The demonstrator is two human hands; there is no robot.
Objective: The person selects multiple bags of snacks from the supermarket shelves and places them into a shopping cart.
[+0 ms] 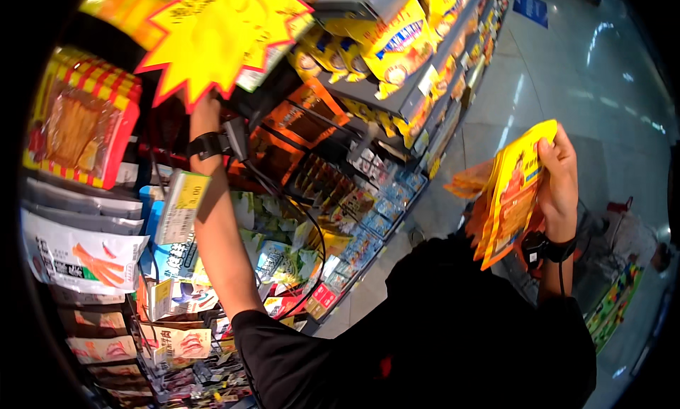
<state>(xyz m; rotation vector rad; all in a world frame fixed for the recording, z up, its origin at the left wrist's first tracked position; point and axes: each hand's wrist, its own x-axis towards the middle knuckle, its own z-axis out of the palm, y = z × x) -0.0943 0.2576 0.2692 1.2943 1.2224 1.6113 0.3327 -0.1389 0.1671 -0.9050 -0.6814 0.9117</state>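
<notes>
My right hand [559, 178] is closed on several yellow and orange snack packets [511, 196], held upright over the aisle, thumb across the front one. My left arm stretches up into the snack shelf, and only the back part of my left hand [205, 115] shows. A yellow starburst sign [227, 33] with a red edge covers its fingers, so what they touch cannot be seen. Next to the left hand are a dark hook rail and an orange packet [308, 115]. Black bands with cables sit on both wrists.
Red-and-yellow packs [81, 118] and white pouches [85, 249] hang at the left. A price tag [183, 207] juts out by my left forearm. Yellow bags [397, 44] fill the grey shelf further along. Grey tiled floor [567, 76] lies at the right; a person [634, 235] is in the background.
</notes>
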